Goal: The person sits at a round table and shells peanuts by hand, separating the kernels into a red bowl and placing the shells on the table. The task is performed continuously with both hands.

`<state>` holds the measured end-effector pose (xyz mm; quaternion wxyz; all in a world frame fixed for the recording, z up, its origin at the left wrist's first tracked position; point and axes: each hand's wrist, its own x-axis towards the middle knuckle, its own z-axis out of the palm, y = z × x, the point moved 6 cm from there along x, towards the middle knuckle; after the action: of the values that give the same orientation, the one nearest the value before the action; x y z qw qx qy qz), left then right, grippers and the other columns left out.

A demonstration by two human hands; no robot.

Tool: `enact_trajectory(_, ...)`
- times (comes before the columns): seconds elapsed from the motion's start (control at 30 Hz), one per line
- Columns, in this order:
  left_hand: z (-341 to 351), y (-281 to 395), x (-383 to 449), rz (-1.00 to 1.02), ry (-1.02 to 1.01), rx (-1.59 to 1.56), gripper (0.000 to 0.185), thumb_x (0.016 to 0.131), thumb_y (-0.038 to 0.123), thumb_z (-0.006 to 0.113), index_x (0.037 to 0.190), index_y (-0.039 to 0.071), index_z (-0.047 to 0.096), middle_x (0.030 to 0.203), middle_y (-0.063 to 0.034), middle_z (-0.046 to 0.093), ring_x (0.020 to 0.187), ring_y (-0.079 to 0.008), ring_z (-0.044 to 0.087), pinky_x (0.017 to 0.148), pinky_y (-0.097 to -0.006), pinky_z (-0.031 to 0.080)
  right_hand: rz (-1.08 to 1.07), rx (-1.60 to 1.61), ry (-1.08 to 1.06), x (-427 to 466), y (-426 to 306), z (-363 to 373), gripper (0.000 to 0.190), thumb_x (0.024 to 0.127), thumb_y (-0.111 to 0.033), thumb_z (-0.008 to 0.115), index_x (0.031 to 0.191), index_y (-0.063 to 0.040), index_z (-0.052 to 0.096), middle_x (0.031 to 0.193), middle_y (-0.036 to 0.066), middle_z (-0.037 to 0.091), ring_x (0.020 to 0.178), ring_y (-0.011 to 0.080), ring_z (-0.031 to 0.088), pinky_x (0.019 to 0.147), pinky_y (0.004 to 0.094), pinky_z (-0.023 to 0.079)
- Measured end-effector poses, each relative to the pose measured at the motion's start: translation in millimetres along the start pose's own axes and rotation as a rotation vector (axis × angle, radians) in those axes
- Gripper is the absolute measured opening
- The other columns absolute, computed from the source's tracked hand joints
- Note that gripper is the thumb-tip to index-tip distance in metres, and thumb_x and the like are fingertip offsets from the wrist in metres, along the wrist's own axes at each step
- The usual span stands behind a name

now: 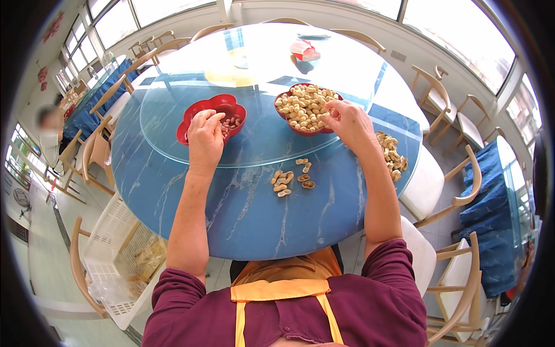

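Observation:
My left hand (205, 138) hovers over the near left part of a red flower-shaped bowl (189, 112), fingers curled downward. Shelled peanut kernels (232, 123) lie inside that bowl; what the palm may hold is hidden. At a second red bowl (305, 132), my right hand (350, 123) reaches in from the right, with thumb and fingertips at the heap of peanuts in shells (305, 106). Whether the fingers grip a peanut cannot be made out. Between my forearms lie a few whole peanuts (282, 178) and some opened shells (307, 184). More shells (390, 156) are piled beside my right forearm.
Both bowls stand on a glass turntable (256, 149) atop a round blue marbled table (243, 225). Farther back sits a red-and-white packet (305, 50). A white plastic crate (102, 243) holding bags stands at lower left. Chairs (427, 186) surround the table; a person (50, 130) is far left.

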<state>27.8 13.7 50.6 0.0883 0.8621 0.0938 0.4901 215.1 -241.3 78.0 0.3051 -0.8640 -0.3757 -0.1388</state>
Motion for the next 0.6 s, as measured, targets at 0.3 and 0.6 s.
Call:
enact_trajectory(0.3,1,39,1,-0.076,-0.069,-0.343,0.017,0.089,0.009,0.064,0.103,0.000,0.068,0.104,-0.0100,0.066,0.097,-0.0236,0.062,0.085,-0.0338,0.050,-0.088,0.271,0.003,6,-5,8,0.017,0.085,-0.017,0.068,0.095,-0.003,0.070,0.087,0.011,0.070,0.079,0.0243,0.067,0.073,0.0359,0.052)
enact_trajectory(0.6,43,75,-36,-0.677,-0.724,-1.102,0.032,0.099,0.035,0.056,0.107,0.006,0.067,0.088,0.0006,0.064,0.079,-0.0061,0.057,0.062,-0.0201,0.045,-0.264,0.719,-0.425,-24,-74,36,0.014,0.084,-0.005,0.072,0.098,-0.004,0.068,0.083,-0.001,0.062,0.077,0.0047,0.058,0.070,0.0210,0.050)
